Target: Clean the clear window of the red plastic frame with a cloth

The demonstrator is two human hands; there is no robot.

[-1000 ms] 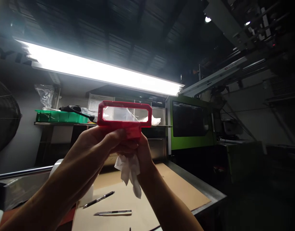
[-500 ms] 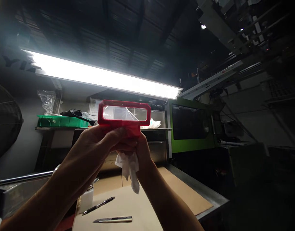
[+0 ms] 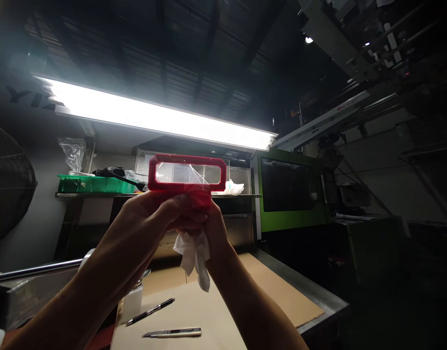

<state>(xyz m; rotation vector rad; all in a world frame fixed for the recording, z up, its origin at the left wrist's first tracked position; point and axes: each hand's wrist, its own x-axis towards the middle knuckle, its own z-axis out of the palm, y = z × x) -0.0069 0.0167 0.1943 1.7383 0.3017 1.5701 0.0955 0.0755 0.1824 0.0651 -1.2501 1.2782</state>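
Observation:
A translucent red plastic frame (image 3: 187, 186) with a long window and cut corners is held up before me, under the lamp. My left hand (image 3: 156, 211) is closed on its lower part, thumb lying across the near side. From the other side my right hand (image 3: 216, 228) closes round the same lower part, its fingers partly hidden behind the left hand and the frame. A crumpled white cloth or tissue (image 3: 196, 257) hangs beneath the hands, seemingly from the right one. Below, a black pen (image 3: 150, 311) and a slim craft knife (image 3: 172, 333) lie on the cardboard-covered bench (image 3: 216, 316).
A bright tube lamp (image 3: 154, 116) spans above the hands. Behind them a shelf (image 3: 241, 196) carries a green bin (image 3: 95, 184) and clear bags. A white bottle (image 3: 133, 297) stands at the bench's left. To the right is a green machine (image 3: 292, 187); a large fan (image 3: 10, 184) is at left.
The red frame has tipped slightly, so its top edge sits a little lower and its right end has drawn in slightly. Both hands keep their hold.

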